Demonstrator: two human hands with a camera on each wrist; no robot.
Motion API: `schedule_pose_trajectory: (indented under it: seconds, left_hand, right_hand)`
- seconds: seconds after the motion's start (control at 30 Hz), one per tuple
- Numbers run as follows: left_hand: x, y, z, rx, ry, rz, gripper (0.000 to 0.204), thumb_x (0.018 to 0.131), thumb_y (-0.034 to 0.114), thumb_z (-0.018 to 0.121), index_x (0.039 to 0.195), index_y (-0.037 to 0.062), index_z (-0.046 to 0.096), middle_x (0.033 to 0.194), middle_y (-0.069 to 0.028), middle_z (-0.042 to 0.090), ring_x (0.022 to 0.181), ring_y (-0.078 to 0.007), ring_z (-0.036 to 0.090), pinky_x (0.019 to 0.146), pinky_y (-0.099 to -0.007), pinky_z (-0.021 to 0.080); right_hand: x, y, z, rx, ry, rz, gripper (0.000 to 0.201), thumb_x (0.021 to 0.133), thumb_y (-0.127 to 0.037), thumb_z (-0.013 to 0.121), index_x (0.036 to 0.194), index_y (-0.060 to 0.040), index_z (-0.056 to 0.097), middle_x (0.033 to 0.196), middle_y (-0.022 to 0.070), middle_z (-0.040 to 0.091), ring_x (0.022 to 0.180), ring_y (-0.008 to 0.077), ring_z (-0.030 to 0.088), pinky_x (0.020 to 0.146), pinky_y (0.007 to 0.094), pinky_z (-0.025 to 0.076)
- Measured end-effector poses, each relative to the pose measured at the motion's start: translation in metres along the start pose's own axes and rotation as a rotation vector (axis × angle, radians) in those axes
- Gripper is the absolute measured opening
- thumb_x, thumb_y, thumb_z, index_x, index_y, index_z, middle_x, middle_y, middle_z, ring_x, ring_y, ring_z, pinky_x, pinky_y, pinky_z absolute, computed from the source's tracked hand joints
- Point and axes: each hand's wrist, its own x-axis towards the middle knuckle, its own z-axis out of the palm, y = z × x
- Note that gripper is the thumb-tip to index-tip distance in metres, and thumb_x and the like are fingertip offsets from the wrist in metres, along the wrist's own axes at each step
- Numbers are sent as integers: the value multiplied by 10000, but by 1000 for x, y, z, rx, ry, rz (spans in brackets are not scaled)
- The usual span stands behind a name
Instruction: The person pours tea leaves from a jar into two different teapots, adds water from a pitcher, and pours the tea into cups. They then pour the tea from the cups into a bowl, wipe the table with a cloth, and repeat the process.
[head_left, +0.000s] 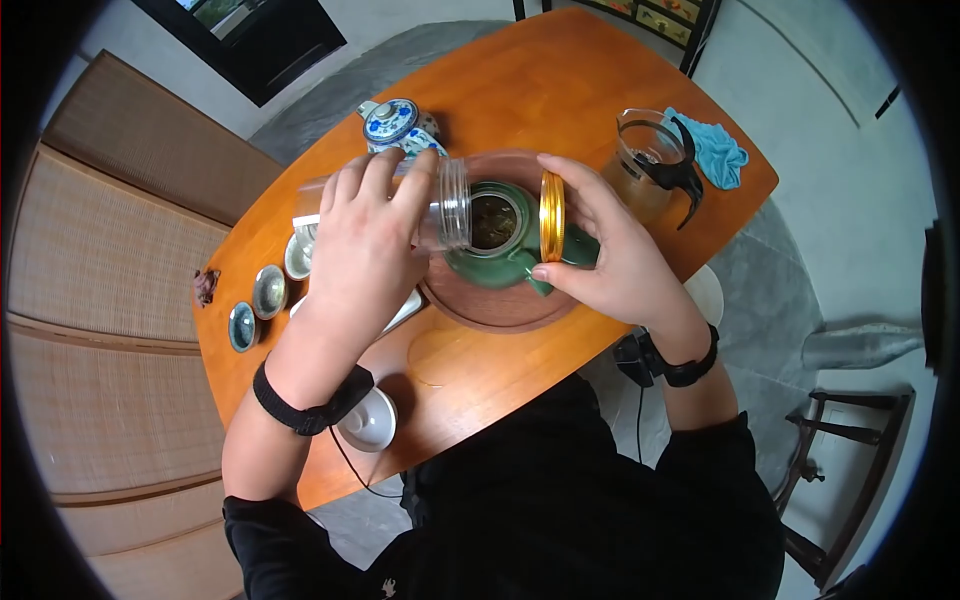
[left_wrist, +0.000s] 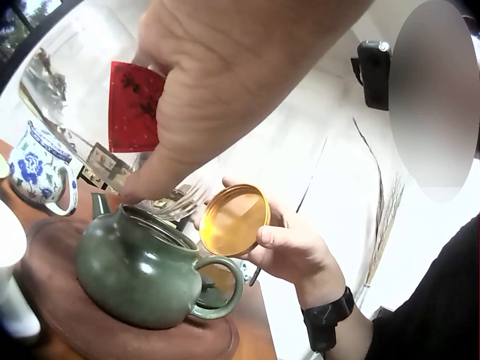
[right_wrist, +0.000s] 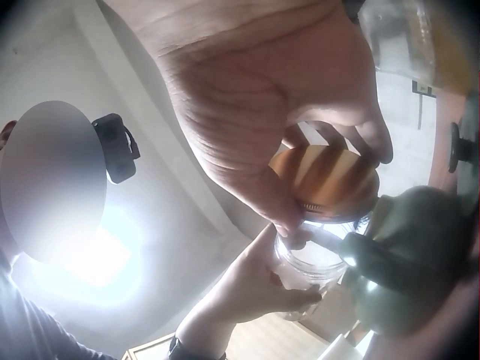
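Note:
My left hand [head_left: 370,225] grips a transparent screw-top jar [head_left: 453,210], which lies tipped on its side. Its threaded mouth is right at the opening of a green teapot [head_left: 485,272], where dark tea leaves [head_left: 494,224] show inside. A red label [left_wrist: 127,112] on the jar appears in the left wrist view; my palm hides part of the jar. Between thumb and fingers my right hand [head_left: 625,250] pinches a gold jar lid [head_left: 552,218] by its edge, upright beside the teapot's handle [left_wrist: 234,289]. The teapot stands on a round brown tray [head_left: 470,308].
A blue-and-white teapot [head_left: 390,122] stands beyond the jar. Small cups [head_left: 269,291] and a little figurine [head_left: 206,287] line the left side. At the right are a glass pitcher [head_left: 640,185] with a black handle and a blue cloth [head_left: 722,155]. A white bowl [head_left: 370,422] sits near the front edge.

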Motion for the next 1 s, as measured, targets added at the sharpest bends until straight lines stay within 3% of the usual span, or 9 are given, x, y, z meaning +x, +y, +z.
schedule_pose_trajectory:
  seconds: [0.43,0.53,0.63,0.73,0.87,1.0]
  left_hand:
    - [2,6,-2,23,6,18,764,631,-28,771,1351,91,544,1283,-188,588,1198,-382,562,1052,-479,447]
    - [-1,8,-5,26,-31,-6,891,563,22,878,1385,103,545,1318,-155,583,1250,-373,538,1066,-489,448]
    - [0,11,-8,7,-10,17,752,629,-25,771,1344,75,559,1290,-196,587,1202,-381,559,1053,-479,448]
    - [2,10,-4,1,23,18,753,627,-30,775,1344,67,564,1280,-194,593,1196,-379,560,1046,-480,450]
    - [-3,8,-6,-67,81,-28,779,629,1,813,1360,41,549,1269,-193,601,1185,-386,562,1027,-477,460]
    - [-18,6,-37,-281,125,-163,849,635,36,868,1401,9,503,1297,-195,598,1215,-384,568,1028,-453,481]
  right_hand:
    - [-3,0,-1,-3,8,-43,832,766,-35,803,1492,-26,396,1502,191,438,1407,340,445,1167,396,383]
    - [-4,-2,-3,-18,4,-30,830,768,-39,802,1491,-25,395,1501,193,437,1405,342,447,1167,399,384]
    - [-3,-3,-2,-53,9,-68,830,768,-42,802,1492,-26,395,1498,194,440,1402,347,450,1164,403,386]
    - [-5,-2,-1,-35,21,-65,826,772,-45,802,1491,-31,396,1491,194,447,1399,351,453,1159,409,392]
    - [-5,-10,-2,-78,22,-57,845,776,-60,805,1510,-51,386,1491,197,453,1391,351,463,1148,412,404]
    - [4,-39,-3,-123,-1,-106,874,774,-95,814,1532,-72,378,1484,199,470,1362,354,495,1132,410,421]
